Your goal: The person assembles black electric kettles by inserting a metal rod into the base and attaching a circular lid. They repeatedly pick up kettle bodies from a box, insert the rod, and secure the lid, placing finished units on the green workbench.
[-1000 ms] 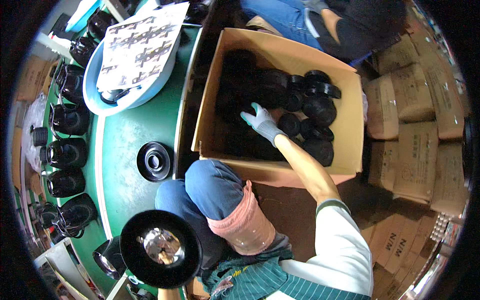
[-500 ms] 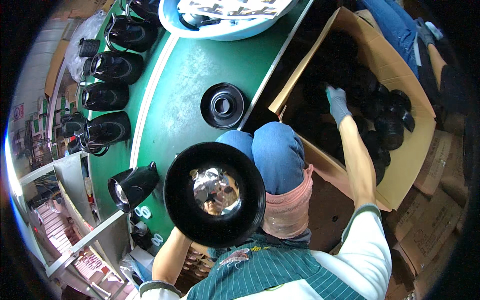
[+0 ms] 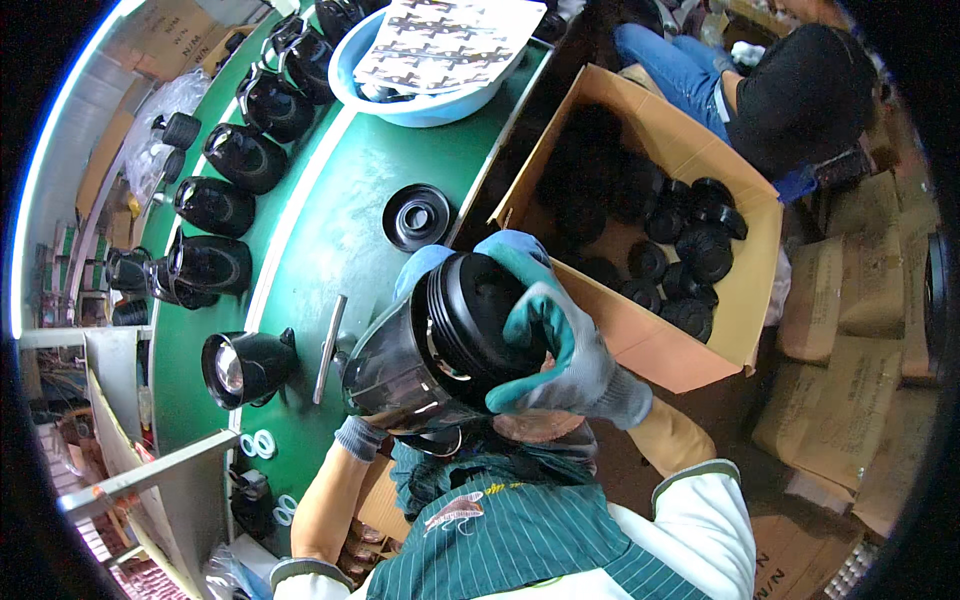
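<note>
In front of my lap, a glossy black jug (image 3: 392, 375) is tilted, its wide open end turned up and right. My left hand (image 3: 361, 437) supports it from beneath; only the glove cuff shows, the fingers being hidden behind the jug. A black round threaded cap (image 3: 468, 312) sits at that open end, slightly askew. My right hand (image 3: 578, 362), in a grey and teal glove, grips the cap's edge with thumb and fingers. Whether the threads are engaged cannot be seen. Another black round cap (image 3: 418, 218) lies on the green bench (image 3: 345, 215).
Several black jugs (image 3: 212, 263) line the bench's left side; one open jug (image 3: 250, 368) lies nearer. A metal rod (image 3: 330, 350) stands beside my left arm. A blue basin (image 3: 420, 115) holds printed sheets. Right, a cardboard box (image 3: 690, 365) contains black caps; a person (image 3: 800, 100) sits beyond.
My right hand has come out of the cardboard box with a black threaded cap and brought it to the jug's open end. The jug has tipped over toward the right.
</note>
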Demonstrator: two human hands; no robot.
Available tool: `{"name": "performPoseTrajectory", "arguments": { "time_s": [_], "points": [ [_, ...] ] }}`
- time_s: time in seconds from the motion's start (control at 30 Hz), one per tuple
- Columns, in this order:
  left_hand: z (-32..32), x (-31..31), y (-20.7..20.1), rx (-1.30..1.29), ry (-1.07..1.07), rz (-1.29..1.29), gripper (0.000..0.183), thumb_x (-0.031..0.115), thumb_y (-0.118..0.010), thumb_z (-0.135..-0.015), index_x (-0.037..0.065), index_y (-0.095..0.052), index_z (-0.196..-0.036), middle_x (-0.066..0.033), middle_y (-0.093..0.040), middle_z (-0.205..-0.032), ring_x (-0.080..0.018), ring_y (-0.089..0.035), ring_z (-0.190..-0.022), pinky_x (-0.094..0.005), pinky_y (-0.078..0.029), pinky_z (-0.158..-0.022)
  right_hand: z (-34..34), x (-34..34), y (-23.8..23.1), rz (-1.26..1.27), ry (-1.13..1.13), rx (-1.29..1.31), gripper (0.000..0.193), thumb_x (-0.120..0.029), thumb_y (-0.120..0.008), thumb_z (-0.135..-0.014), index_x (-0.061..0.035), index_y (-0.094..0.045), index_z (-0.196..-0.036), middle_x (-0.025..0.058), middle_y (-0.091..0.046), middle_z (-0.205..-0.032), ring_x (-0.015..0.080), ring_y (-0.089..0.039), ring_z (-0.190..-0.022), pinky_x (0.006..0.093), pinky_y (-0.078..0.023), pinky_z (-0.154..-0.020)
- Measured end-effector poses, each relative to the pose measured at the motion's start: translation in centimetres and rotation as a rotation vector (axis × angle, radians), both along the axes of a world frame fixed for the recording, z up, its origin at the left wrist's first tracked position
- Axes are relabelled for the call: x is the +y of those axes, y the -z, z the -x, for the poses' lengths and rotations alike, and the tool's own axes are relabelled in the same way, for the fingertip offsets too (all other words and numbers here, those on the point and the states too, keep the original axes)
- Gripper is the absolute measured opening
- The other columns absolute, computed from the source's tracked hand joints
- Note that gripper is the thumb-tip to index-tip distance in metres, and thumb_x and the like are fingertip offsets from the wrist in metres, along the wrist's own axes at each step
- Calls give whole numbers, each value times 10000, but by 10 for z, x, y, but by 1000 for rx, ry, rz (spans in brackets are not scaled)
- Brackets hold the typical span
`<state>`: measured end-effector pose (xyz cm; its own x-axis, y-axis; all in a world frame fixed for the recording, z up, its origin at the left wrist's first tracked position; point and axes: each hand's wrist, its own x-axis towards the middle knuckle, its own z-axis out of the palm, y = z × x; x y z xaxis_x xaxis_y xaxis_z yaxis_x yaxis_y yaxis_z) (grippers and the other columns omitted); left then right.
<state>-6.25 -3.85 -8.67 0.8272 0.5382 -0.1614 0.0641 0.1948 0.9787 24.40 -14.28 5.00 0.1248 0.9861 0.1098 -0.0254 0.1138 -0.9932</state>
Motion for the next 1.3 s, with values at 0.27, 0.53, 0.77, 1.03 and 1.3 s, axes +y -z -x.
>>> {"name": "performPoseTrajectory", "arguments": {
  "time_s": [0.27, 0.53, 0.77, 1.03, 1.3],
  "points": [
    [-2, -35, -57, -14, 108, -310, 723, 212, -795, -898, 112, -459, -1530, -105, -478, -1559, -255, -470, -1399, -433, -331, -1214, 31, -20, -12, -477, -173, -166, 648, -362, -1023, -528, -134, -617, -979, 317, -327, -1586, 466, -352, -1466, 549, -311, -1188],
    [40, -36, -28, -8, 317, -250, 618, 239, -701, -965, 106, -472, -1523, -105, -473, -1561, -250, -480, -1385, -430, -334, -1208, 45, -22, -25, -563, -330, -204, 547, -415, -978, -574, -181, -683, -972, 319, -335, -1576, 488, -278, -1504, 594, -232, -1213],
    [40, -30, -8, -397, -76, 1054, 487, 173, -567, -1036, 56, -475, -1499, -146, -528, -1504, -299, -583, -1298, -479, -497, -1102, 58, -33, -22, -335, -36, -377, 1081, -538, -998, -503, -22, -546, -1338, 247, -441, -1482, 396, -456, -1364, 520, -362, -1148],
    [88, -19, -6, -279, -545, 217, 397, 234, -534, -1056, -23, -608, -1349, -136, -706, -1243, -256, -719, -1027, -361, -618, -876, 51, -23, -18, -106, -165, -490, 1318, -693, -859, -642, 4, -277, -1596, 191, -393, -1603, 308, -461, -1420, 421, -412, -1131],
    [64, -1, -134, -65, -572, -1156, 324, 152, -744, -808, -48, -751, -1064, -171, -776, -1005, -275, -774, -908, -363, -601, -848, 55, -18, -27, 85, -299, -153, 1274, -553, -909, -680, -48, -221, -1626, 143, -408, -1595, 270, -457, -1422, 403, -374, -1173]
  ]
}}
